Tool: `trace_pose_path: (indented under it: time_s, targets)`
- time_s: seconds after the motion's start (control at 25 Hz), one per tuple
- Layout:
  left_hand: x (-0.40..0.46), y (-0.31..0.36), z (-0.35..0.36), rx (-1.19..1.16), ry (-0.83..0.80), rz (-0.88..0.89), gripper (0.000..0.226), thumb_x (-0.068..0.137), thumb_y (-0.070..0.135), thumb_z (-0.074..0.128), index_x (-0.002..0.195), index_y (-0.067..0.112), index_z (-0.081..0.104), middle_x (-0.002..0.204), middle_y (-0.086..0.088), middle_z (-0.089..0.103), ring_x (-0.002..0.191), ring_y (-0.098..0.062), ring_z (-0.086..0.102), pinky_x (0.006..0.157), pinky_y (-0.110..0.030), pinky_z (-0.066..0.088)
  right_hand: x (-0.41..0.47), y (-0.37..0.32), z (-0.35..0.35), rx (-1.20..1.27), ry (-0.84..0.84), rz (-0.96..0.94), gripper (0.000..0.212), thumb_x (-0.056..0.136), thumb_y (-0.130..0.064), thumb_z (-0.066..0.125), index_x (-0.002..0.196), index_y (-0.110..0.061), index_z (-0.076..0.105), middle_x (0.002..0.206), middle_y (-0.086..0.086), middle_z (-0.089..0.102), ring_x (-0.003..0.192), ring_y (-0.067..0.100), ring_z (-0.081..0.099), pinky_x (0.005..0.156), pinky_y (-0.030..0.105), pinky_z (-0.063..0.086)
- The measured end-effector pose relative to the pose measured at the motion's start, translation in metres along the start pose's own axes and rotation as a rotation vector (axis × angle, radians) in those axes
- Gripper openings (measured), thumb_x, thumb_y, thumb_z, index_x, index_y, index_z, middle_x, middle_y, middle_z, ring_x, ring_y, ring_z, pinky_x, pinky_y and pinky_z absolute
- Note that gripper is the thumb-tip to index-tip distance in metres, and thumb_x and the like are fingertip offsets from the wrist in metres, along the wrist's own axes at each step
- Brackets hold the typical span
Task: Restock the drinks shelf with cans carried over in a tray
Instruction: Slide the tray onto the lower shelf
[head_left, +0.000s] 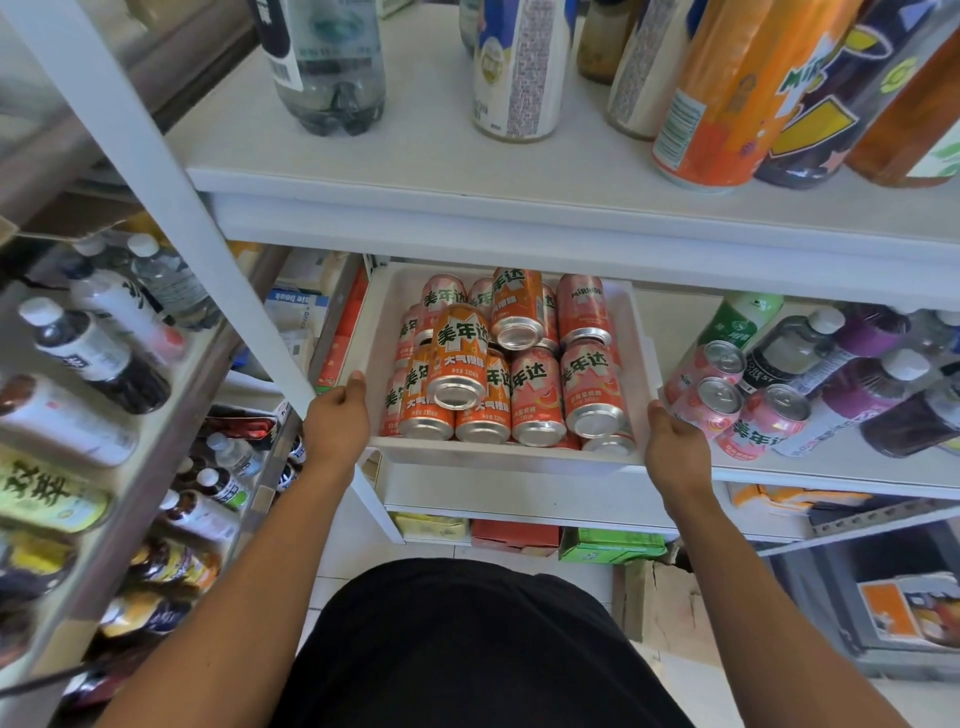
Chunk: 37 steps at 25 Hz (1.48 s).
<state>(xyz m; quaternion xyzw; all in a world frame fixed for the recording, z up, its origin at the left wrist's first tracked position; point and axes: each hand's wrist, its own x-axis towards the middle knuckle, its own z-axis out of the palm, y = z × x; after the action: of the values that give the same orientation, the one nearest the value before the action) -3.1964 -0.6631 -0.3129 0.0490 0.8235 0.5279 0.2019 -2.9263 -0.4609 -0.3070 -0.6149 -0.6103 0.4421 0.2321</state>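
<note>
While our left hand (336, 415) and right hand (675, 447) grip the white tray (498, 454) of cans (537, 397) by its sides on the shelf (831, 475), we keep it level so the stack stays put.

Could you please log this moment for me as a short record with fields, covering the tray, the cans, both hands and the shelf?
tray: white plastic tray, resting on the white lower shelf
contents: orange and pink drink cans, some stacked on others
left hand: left hand grips the tray's left side
right hand: right hand holds the tray's right side
already shelved: pink cans standing right of the tray, beside bottles
</note>
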Motion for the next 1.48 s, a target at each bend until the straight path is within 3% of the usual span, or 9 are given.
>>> trace_pose_path:
  time_s: [0.2,0.36,0.6,0.72,0.84,1.0,1.16,1.32,1.48]
  targets:
    - [0.001,-0.004,-0.002,0.008,-0.004,0.002,0.055,0.097,0.048,0.047,0.082,-0.004,0.058,0.073,-0.016,0.054,0.07,-0.025,0.05,0.072,-0.037,0.043,-0.003,0.0,-0.003,0.024,-0.054,-0.002,0.039,0.104,-0.038,0.04,0.092,-0.007,0.061,0.093,0.014,0.061,0.087,0.03,0.054,0.079,0.036,0.041]
    - [-0.002,-0.002,-0.005,0.011,-0.035,0.018,0.042,0.097,0.05,0.045,0.084,0.012,0.057,0.085,-0.017,0.059,0.079,-0.026,0.055,0.088,-0.046,0.048,-0.003,0.0,-0.006,0.0,-0.082,0.003,0.046,0.103,-0.041,0.038,0.084,-0.007,0.063,0.078,0.012,0.059,0.075,0.027,0.054,0.076,0.04,0.045]
    - [-0.002,-0.003,-0.018,0.153,-0.068,0.043,0.046,0.099,0.045,0.041,0.086,0.004,0.057,0.093,-0.021,0.063,0.089,-0.036,0.059,0.088,-0.048,0.05,0.001,0.0,-0.015,-0.204,-0.156,-0.044,0.049,0.103,-0.045,0.033,0.092,-0.006,0.06,0.092,0.018,0.062,0.087,0.034,0.058,0.086,0.048,0.049]
    - [-0.001,-0.006,-0.027,0.251,-0.072,0.11,0.042,0.098,0.042,0.044,0.087,0.005,0.061,0.084,-0.015,0.063,0.085,-0.037,0.06,0.081,-0.047,0.053,0.007,0.003,-0.017,-0.309,-0.141,-0.124,0.053,0.104,-0.043,0.032,0.091,-0.001,0.061,0.095,0.022,0.064,0.087,0.035,0.058,0.081,0.042,0.048]
    - [-0.008,-0.006,-0.032,0.361,-0.045,0.259,0.033,0.098,0.035,0.047,0.113,0.01,0.061,0.105,-0.012,0.067,0.1,-0.034,0.061,0.09,-0.042,0.05,0.004,0.003,-0.015,-0.334,-0.089,-0.202,0.041,0.105,-0.036,0.034,0.097,-0.003,0.057,0.104,0.025,0.061,0.088,0.031,0.052,0.076,0.034,0.036]
    - [-0.018,-0.007,-0.029,0.455,-0.054,0.458,0.039,0.097,0.031,0.05,0.132,0.012,0.052,0.132,-0.01,0.054,0.12,-0.03,0.052,0.098,-0.044,0.046,0.002,-0.005,-0.012,-0.346,0.016,-0.345,0.036,0.102,-0.031,0.043,0.115,-0.001,0.057,0.114,0.024,0.062,0.1,0.037,0.058,0.078,0.034,0.039]
    - [-0.02,-0.001,-0.031,0.381,-0.035,0.456,0.035,0.097,0.032,0.049,0.127,0.016,0.054,0.128,-0.007,0.057,0.119,-0.026,0.052,0.096,-0.042,0.048,-0.002,-0.017,-0.005,-0.382,0.099,-0.416,0.056,0.089,-0.043,0.038,0.118,0.0,0.058,0.117,0.025,0.06,0.107,0.039,0.055,0.086,0.039,0.043]
    - [-0.024,0.003,-0.034,0.597,-0.025,0.591,0.031,0.096,0.027,0.051,0.122,0.012,0.056,0.12,-0.012,0.06,0.109,-0.032,0.055,0.082,-0.045,0.053,-0.015,-0.035,0.011,-0.462,0.151,-0.542,0.044,0.094,-0.034,0.046,0.12,-0.001,0.058,0.119,0.026,0.057,0.112,0.043,0.051,0.092,0.045,0.043]
    - [-0.028,0.006,-0.034,0.708,-0.01,0.641,0.031,0.094,0.027,0.053,0.12,0.01,0.059,0.114,-0.014,0.063,0.104,-0.032,0.058,0.074,-0.043,0.052,-0.038,-0.067,0.038,-0.508,0.145,-0.667,0.044,0.094,-0.034,0.042,0.119,-0.002,0.058,0.117,0.022,0.059,0.107,0.039,0.052,0.083,0.039,0.043]
